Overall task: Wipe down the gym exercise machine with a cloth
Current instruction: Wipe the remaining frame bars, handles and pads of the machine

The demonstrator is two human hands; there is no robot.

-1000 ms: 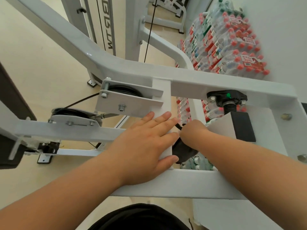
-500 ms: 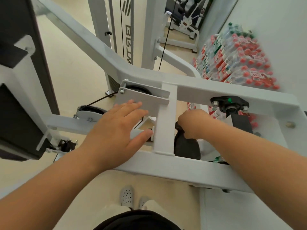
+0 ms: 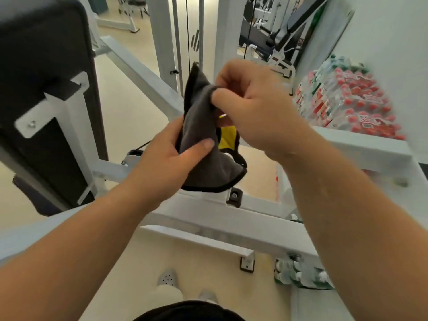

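Now holding the cloth (image 3: 199, 140) up in mid-air, clear of the machine (image 3: 208, 214), rather than down between its white bars as half a second ago. Pinching the upper fold with the right hand (image 3: 252, 105), fingers curled tight on the dark grey fabric. Gripping the lower part with the left hand (image 3: 166, 163), thumb pressed across the front and fingers wrapped behind; no longer resting flat on the frame as before. Showing a black hem along the bottom edge and a patch of yellow behind, perhaps the reverse side. Hanging roughly upright between the two hands, touching nothing else.

Probably refolding or turning to a fresh face, so a pause in the wiping rather than its end. Looking up more than a moment ago too: black back pad (image 3: 41, 89) at the left, shrink-wrapped water bottles (image 3: 347, 100) against the wall at the right, grey shoes (image 3: 168, 278) on the floor below. No telling from this how much of the frame already cleaned. Next, likely back down onto a bar or bracket, once flattened in one palm.
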